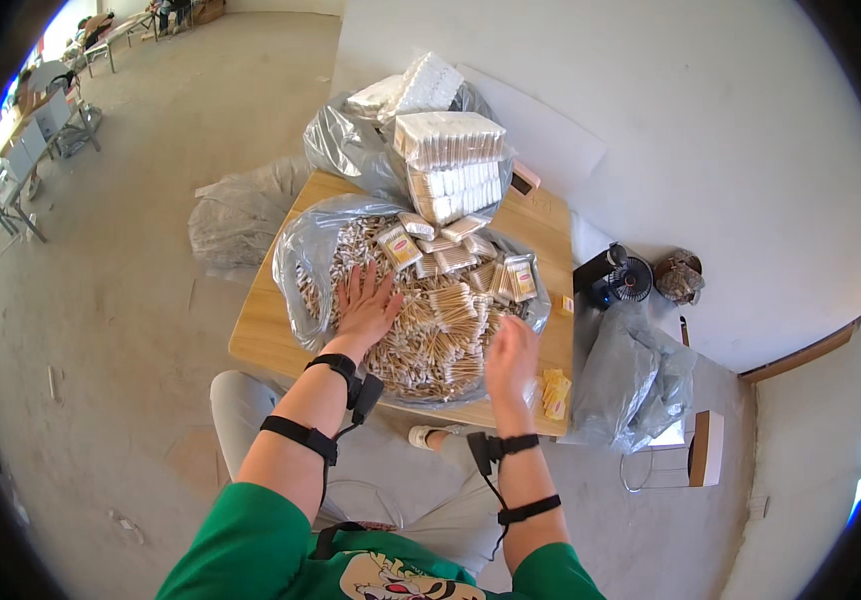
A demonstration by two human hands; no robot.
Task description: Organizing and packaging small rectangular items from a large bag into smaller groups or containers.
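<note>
A large heap of loose cotton swabs (421, 355) fills an open grey plastic bag (301, 305) on a wooden table. My left hand (366, 312) lies on the left part of the heap, its fingers spread and nothing gripped. At the heap's right edge is my right hand (513, 355), blurred, with its fingers bent; what they hold, if anything, does not show. Small packs of swabs, among them one with a yellow label (398, 247) and another labelled pack (521, 279), rest on the heap's far side.
Behind the heap, clear-wrapped stacks of swab packs (451, 140) stand in a second grey bag (351, 150). Yellow cards (556, 393) lie at the right edge of the wooden table (261, 320). A black fan (631, 278) and a large plastic bag (636, 380) are to the right.
</note>
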